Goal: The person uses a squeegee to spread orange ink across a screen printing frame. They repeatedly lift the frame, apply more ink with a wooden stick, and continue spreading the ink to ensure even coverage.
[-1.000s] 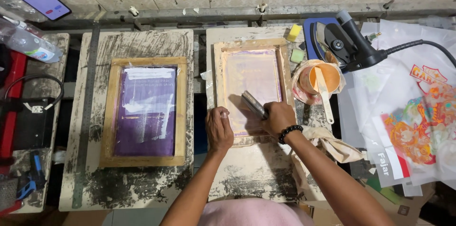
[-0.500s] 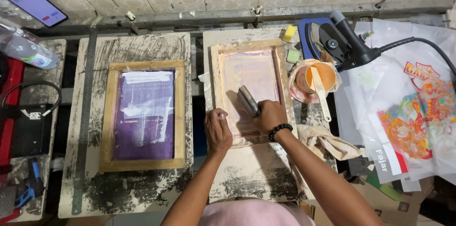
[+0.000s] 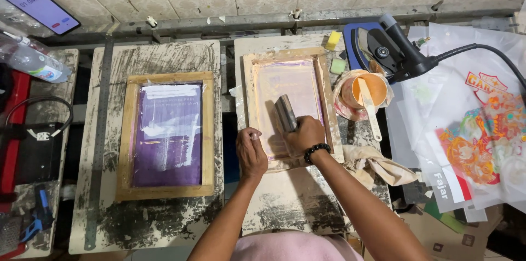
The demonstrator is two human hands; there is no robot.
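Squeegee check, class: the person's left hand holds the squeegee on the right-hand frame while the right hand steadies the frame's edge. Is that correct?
Not quite: the hands are swapped. In the head view the right hand grips the squeegee on the right-hand frame, and the left hand steadies the frame's edge.

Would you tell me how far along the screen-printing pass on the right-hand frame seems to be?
Done: the right frame lies flat on its board. In hand: the right hand holds the squeegee mid-screen, while the left hand presses the frame's lower edge. Left: the screen's lower part; the left frame sits untouched.
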